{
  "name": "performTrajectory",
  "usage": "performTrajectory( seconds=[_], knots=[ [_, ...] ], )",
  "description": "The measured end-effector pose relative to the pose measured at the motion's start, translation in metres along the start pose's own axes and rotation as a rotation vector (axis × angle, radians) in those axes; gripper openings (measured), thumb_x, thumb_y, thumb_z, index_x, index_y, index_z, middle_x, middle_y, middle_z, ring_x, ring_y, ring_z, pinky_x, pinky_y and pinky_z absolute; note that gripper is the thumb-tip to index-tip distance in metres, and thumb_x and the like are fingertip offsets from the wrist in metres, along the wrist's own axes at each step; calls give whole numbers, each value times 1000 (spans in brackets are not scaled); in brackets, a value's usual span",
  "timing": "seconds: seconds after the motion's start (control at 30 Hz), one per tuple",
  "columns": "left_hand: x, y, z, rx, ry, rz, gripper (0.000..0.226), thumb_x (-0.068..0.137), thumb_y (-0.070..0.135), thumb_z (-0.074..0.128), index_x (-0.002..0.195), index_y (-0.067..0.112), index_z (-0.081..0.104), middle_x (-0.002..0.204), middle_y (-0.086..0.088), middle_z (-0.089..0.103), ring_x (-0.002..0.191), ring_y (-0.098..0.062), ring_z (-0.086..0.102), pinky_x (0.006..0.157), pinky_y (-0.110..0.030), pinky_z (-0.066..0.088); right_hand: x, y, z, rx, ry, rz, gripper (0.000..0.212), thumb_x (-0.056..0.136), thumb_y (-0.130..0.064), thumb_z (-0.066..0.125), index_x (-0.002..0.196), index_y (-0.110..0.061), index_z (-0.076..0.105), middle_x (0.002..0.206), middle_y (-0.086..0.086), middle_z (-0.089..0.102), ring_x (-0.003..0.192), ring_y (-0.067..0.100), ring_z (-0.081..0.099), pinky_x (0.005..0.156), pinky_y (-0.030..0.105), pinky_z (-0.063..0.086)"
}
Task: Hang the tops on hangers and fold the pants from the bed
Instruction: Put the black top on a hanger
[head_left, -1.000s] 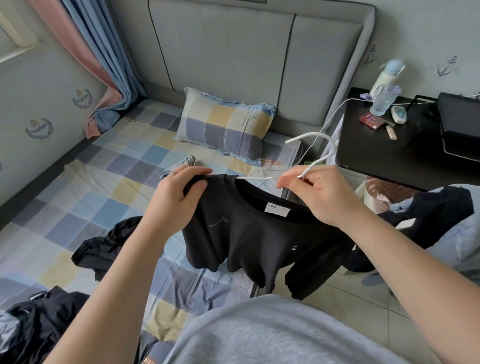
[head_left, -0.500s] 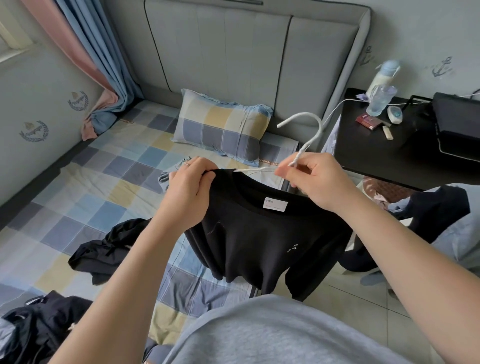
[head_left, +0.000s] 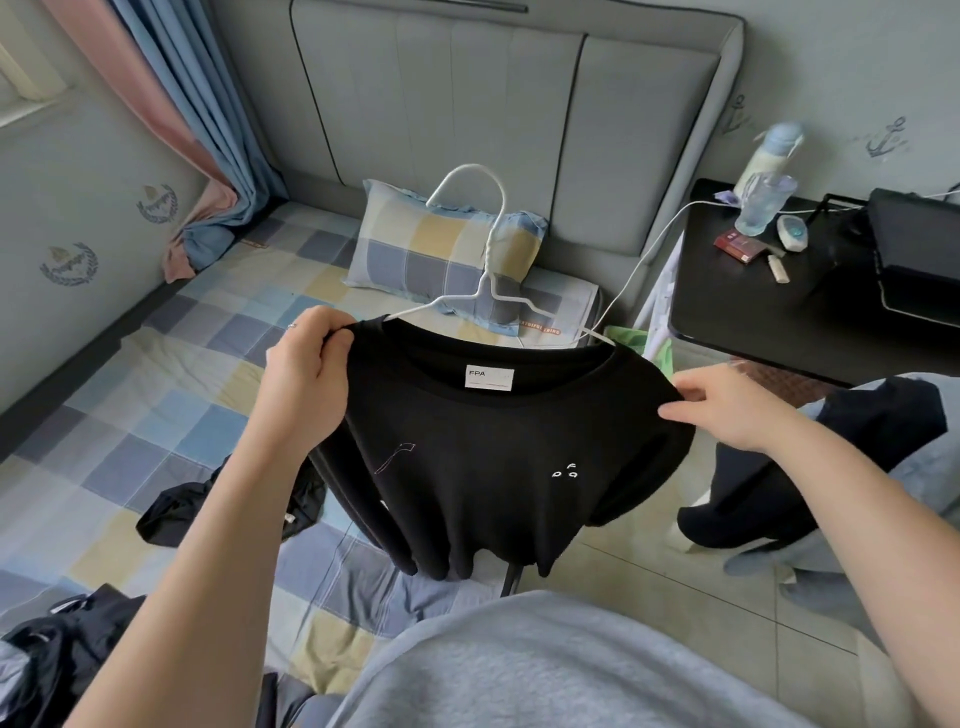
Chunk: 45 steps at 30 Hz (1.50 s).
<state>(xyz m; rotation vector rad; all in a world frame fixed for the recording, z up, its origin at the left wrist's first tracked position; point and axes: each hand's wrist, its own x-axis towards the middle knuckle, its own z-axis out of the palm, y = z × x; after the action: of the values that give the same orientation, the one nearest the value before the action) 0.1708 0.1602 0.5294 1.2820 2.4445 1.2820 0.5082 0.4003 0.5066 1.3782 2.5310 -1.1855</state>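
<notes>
A black top (head_left: 483, 457) with a white neck label hangs in front of me on a white wire hanger (head_left: 488, 244), whose hook stands upright above the collar. My left hand (head_left: 306, 374) grips the top's left shoulder together with the hanger's arm. My right hand (head_left: 727, 405) pinches the right shoulder's edge. A dark garment (head_left: 218, 509) lies crumpled on the checked bed (head_left: 130, 389), and another black garment (head_left: 57, 649) lies at the lower left.
A checked pillow (head_left: 436, 249) leans at the grey headboard. To the right stands a black side table (head_left: 779, 322) with a bottle, a cup and small items. Clothes (head_left: 857, 441) are piled at the right edge, over the tiled floor.
The hanger has gone fully inside the top and its hook now stands upright. My right hand left the hanger's neck and moved out to the right shoulder. The top hangs spread wider.
</notes>
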Motion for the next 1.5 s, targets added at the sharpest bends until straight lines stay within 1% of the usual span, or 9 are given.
performTrajectory(
  seconds=[0.1,0.23,0.37,0.5,0.6,0.73,0.87,1.07,1.5],
  knots=[
    [0,-4,-1,64,-28,46,19,103,7,45,103,18,61,97,9,58,98,-13,48,84,-25,35,1,-5,0,58,224,-12,8,91,-15,71,95,-9,75,91,10,72,93,30,66,89,44,51],
    [-2,-10,3,231,-60,107,20,103,5,47,110,8,66,103,-5,61,99,-30,49,90,-45,39,-1,-22,0,167,511,-96,7,91,-12,70,97,-13,74,91,6,71,90,24,66,87,43,54],
    [-2,-10,6,143,60,55,18,103,6,46,106,10,62,102,-1,59,101,-25,50,90,-35,39,-13,-30,-1,377,465,-273,22,90,-2,66,92,-23,72,92,-5,73,90,4,66,85,22,52],
    [-4,-10,4,-61,106,63,21,102,12,47,99,30,55,87,22,56,84,10,50,74,-2,34,-24,-17,2,436,416,-257,28,92,-2,64,114,-19,70,118,0,71,117,16,64,105,39,47],
    [-4,-3,2,-155,67,66,29,100,19,47,90,45,55,79,26,58,75,5,52,67,-5,37,-27,-10,4,414,411,-195,17,92,-9,69,100,-23,63,98,11,71,94,23,67,93,46,51],
    [1,5,4,-182,42,87,30,97,26,46,88,53,55,77,25,58,73,2,51,66,-9,39,-31,-10,7,446,453,-231,23,92,-16,70,91,-28,51,73,-16,62,69,0,59,73,23,45],
    [4,14,15,-222,-26,107,27,96,26,46,88,50,57,77,25,59,73,2,52,67,-10,40,-43,-12,3,402,506,-285,22,96,-23,65,93,-44,66,88,-5,71,81,6,64,79,20,48],
    [8,41,45,-247,-146,178,26,96,26,48,89,49,57,78,27,59,74,3,54,68,-7,39,-80,9,-6,396,573,-209,52,89,-12,74,77,-62,71,87,-33,71,84,-14,63,77,0,41],
    [-49,179,171,-269,-562,459,20,102,11,51,99,29,60,85,27,59,81,8,54,72,-5,37,-248,123,-15,409,659,-19,20,100,-19,59,89,-32,69,75,1,64,70,5,53,69,23,41]
  ],
)
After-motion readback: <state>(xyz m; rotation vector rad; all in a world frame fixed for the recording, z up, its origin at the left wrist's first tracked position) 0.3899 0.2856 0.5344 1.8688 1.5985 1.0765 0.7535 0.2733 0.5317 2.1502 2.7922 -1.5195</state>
